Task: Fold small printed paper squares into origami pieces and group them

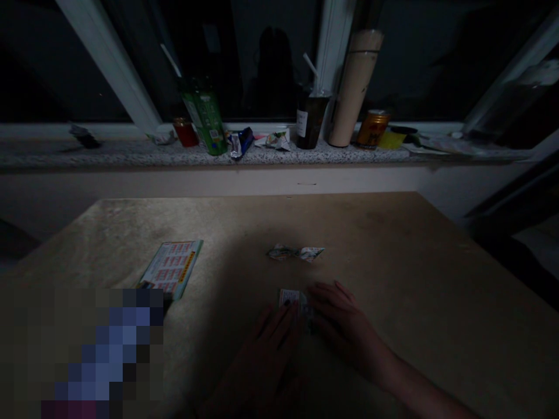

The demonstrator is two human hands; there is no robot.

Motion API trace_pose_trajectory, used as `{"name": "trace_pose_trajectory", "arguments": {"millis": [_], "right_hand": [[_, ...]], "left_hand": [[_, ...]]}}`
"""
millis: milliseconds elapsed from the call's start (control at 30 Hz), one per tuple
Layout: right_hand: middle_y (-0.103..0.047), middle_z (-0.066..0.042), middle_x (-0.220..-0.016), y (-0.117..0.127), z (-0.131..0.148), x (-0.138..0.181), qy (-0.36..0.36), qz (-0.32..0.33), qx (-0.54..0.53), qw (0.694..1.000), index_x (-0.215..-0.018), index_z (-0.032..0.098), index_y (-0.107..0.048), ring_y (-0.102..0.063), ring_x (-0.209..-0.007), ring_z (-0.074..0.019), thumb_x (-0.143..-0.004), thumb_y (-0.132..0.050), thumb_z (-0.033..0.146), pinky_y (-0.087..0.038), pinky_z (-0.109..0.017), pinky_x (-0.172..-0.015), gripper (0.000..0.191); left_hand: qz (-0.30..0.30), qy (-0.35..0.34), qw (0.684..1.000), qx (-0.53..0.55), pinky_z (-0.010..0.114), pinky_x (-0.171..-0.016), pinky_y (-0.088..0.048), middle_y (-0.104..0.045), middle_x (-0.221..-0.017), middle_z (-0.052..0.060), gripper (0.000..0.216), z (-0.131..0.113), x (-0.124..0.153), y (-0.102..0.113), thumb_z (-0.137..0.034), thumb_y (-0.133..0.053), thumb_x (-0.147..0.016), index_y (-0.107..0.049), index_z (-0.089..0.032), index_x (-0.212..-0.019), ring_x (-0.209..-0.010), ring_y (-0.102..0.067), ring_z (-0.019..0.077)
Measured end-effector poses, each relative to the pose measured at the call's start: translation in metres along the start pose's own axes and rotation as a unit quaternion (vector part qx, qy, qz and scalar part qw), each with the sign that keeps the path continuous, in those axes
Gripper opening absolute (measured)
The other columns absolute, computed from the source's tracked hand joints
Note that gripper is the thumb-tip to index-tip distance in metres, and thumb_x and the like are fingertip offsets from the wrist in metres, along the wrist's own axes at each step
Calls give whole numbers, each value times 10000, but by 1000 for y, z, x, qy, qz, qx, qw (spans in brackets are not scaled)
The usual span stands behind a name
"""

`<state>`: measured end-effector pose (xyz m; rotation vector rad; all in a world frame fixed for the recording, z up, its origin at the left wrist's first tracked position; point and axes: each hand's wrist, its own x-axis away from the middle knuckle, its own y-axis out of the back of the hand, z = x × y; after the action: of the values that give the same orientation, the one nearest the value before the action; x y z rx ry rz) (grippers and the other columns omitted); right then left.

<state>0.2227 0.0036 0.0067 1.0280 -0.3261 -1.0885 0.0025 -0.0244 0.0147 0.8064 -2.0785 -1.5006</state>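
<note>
L hand (271,337) over & R hand (343,326) beside small printed paper (289,295), mid-worktop (393,250) well in from far edge, prob. steadying it; can't tell if either grip's closed; next move calls for light touch

The paper bow (309,254) lies on the table (375,227) beyond the card (288,295) (a sheet (172,265) sits farther left).

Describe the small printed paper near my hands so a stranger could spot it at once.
Below the windowsill is a tan table where the left hand and right hand lie side by side. The small printed paper peeks out past the left hand's fingers. Unlike the larger card at left and the crumpled paper beyond, it lies right at the hands.
</note>
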Motion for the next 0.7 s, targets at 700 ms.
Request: {"name": "trace_pose_trajectory", "arguments": {"millis": [700], "right_hand": [[-606, -109, -1201, 22, 14, 23, -194, -6, -518, 833, -1182, 192, -565, -585, -1084, -214, -946, -258, 82, -536, -403, -851, 403]], "left_hand": [[-11, -3, 1000, 1, 437, -1107, -166, -146, -1504, 102, 833, 5, -1, -5, -468, -499, -825, -60, -134, -1450, -1359, -176, 273]]}}
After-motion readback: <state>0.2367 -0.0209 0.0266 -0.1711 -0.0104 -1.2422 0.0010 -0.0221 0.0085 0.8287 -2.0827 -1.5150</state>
